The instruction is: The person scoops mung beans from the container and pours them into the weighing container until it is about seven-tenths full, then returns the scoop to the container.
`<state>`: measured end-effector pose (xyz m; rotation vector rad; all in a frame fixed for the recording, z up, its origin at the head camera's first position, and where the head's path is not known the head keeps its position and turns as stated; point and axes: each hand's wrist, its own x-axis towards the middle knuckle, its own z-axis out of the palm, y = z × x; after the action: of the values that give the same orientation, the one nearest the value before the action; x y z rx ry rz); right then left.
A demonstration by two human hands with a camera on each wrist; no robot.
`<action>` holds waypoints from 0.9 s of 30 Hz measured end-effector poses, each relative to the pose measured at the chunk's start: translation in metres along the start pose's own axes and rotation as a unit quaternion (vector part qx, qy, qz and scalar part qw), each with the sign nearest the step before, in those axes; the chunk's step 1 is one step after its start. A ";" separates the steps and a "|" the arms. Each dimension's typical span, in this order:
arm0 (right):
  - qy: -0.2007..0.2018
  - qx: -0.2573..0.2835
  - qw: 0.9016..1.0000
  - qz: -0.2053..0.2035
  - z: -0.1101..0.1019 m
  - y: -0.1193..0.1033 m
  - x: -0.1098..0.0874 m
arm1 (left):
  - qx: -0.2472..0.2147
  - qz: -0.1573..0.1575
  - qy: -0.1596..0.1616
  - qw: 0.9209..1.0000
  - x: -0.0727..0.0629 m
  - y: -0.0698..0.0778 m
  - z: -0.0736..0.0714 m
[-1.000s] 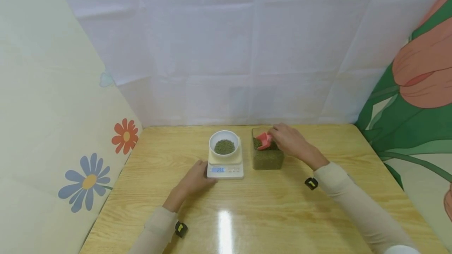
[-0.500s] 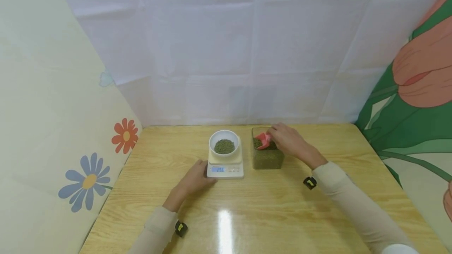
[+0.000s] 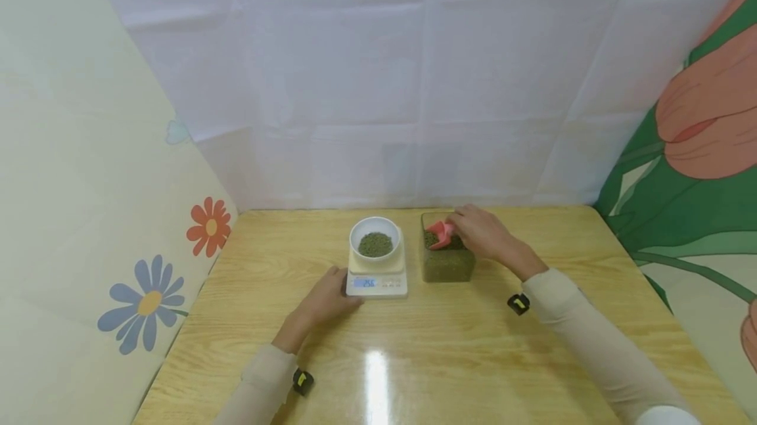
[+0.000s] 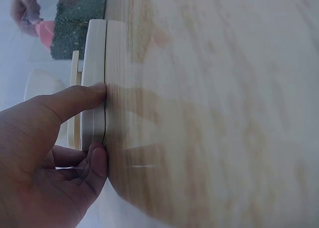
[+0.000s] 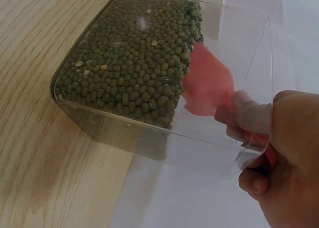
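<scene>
My left hand (image 3: 324, 299) grips the near left corner of a white kitchen scale (image 3: 387, 292), its thumb (image 4: 82, 99) on the side edge in the left wrist view. The scale's lit display seems to read 256. On its platform sits a white bowl (image 3: 372, 224) partly filled with mung beans (image 3: 375, 245). To the right, a clear square container (image 3: 447, 274) holds many more mung beans (image 5: 129, 63). My right hand (image 3: 486, 236) reaches over its rim and grips a pink-red scoop (image 5: 207, 83) by the handle. The scoop's front edge meets the beans; whether beans lie in it is hidden.
Both things stand towards the back of a wood-grain table (image 3: 284, 241), near a hanging white cloth (image 3: 331, 169). Flower-patterned panels (image 3: 148, 307) border the left and right sides. A small gap separates scale and container.
My right hand and the scoop have shifted very slightly left inside the container. The left hand, scale, bowl and display reading look unchanged.
</scene>
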<state>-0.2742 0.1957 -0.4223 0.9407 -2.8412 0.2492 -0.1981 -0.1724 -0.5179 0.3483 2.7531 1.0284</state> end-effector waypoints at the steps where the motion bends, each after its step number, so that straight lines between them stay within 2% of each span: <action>1: -0.001 0.000 1.000 0.000 0.000 0.000 0.000 | -0.001 -0.001 0.000 1.000 0.000 0.000 0.000; 12: 0.004 0.013 1.000 -0.007 -0.002 0.001 0.000 | -0.003 0.001 -0.002 1.000 0.001 -0.001 0.000; 27: -0.003 0.042 0.999 0.017 -0.002 0.004 -0.002 | 0.004 -0.001 -0.004 1.000 0.002 -0.003 0.001</action>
<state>-0.2748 0.2005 -0.4208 0.9096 -2.8745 0.3725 -0.1997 -0.1732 -0.5207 0.3506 2.7500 1.0144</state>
